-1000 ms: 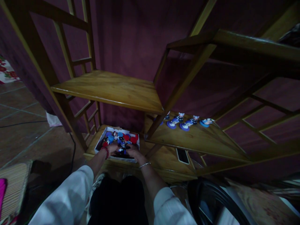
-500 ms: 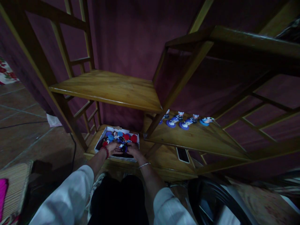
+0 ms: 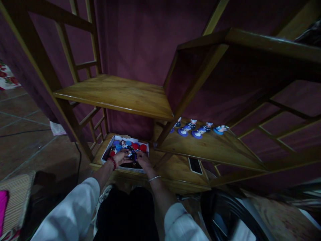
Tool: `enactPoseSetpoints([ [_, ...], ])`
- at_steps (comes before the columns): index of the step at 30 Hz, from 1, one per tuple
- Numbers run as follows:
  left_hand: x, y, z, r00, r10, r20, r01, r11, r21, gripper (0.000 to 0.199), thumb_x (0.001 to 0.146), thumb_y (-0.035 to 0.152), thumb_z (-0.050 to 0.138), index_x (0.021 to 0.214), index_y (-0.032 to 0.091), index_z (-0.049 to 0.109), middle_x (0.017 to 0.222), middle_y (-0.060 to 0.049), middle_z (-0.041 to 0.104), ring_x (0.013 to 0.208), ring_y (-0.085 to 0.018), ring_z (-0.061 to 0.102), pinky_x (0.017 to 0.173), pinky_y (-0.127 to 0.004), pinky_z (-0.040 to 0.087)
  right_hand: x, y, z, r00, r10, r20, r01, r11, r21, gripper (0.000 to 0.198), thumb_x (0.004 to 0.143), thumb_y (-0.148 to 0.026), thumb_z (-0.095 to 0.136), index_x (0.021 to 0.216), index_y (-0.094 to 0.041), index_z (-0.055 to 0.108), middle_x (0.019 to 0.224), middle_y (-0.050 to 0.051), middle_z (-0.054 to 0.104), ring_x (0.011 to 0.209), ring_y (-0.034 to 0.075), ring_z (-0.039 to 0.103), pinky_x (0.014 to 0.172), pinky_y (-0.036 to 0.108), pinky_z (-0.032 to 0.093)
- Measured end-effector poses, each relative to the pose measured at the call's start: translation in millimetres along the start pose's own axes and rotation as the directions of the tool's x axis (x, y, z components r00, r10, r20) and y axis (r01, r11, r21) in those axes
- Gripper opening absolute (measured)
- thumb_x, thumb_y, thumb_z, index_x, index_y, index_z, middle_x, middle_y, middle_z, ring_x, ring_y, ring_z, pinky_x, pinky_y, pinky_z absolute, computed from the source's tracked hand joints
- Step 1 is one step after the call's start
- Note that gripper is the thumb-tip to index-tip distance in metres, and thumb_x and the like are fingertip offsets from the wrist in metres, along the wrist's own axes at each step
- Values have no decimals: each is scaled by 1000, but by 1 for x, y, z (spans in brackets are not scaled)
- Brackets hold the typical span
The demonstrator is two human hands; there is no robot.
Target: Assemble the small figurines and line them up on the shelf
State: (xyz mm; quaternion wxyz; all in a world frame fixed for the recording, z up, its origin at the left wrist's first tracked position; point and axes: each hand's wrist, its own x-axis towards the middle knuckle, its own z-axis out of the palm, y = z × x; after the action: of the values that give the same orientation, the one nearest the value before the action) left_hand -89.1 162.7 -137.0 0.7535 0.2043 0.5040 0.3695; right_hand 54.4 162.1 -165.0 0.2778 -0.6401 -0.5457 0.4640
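A small dark figurine (image 3: 132, 156) with a white patch is held between both hands, over a white box (image 3: 104, 156). My left hand (image 3: 122, 157), with a red beaded bracelet at the wrist, has its fingers closed on the figurine's left side. From the other side, my right hand (image 3: 142, 159), wearing a silver bangle, pinches it. Several more figurines lie in the box, among them a red-based one (image 3: 142, 148) and a blue-based one (image 3: 118, 147). The hands and the held figurine hide the front of the box's contents.
On the shelf to the right (image 3: 175, 144) stand several figurines, such as a purple-based one (image 3: 198, 133) and a blue-based one (image 3: 220, 129). A phone (image 3: 195, 165) lies on the lower board. Overhead is a wooden shelf (image 3: 117, 93). A black round object (image 3: 225, 214) sits at lower right.
The dark figurine has turned between my fingers, its dark part now pointing more toward me. Both hands stay over the box in nearly the same place.
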Motion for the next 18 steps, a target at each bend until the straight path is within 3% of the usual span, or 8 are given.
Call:
enactPoseSetpoints([
  [6, 5, -3, -4, 998, 60, -16, -60, 998, -6, 38, 71, 3, 50, 104, 18, 41, 76, -1, 59, 66, -12, 60, 72, -35, 50, -1, -2, 0, 998, -13, -60, 15, 1000, 23, 32, 69, -9, 41, 98, -17, 53, 99, 1, 60, 90, 10, 55, 80, 22, 41],
  [13, 3, -6, -3, 986, 141, -87, -139, 990, 31, 24, 64, 1, 57, 84, 14, 52, 78, -2, 56, 74, -13, 57, 74, -34, 49, -9, -10, -2, 988, -97, -124, 86, 992, -90, 32, 73, -6, 33, 93, -17, 56, 98, 2, 60, 87, 9, 56, 80, 21, 42],
  [18, 1, -6, -2, 981, 170, -89, -167, 985, 42, 23, 66, 0, 55, 85, 12, 55, 87, -5, 56, 77, -12, 56, 74, -29, 48, -14, -15, -5, 980, -136, -148, 99, 968, -232, 30, 79, -14, 32, 93, -21, 58, 101, 1, 57, 91, 9, 54, 83, 21, 41],
])
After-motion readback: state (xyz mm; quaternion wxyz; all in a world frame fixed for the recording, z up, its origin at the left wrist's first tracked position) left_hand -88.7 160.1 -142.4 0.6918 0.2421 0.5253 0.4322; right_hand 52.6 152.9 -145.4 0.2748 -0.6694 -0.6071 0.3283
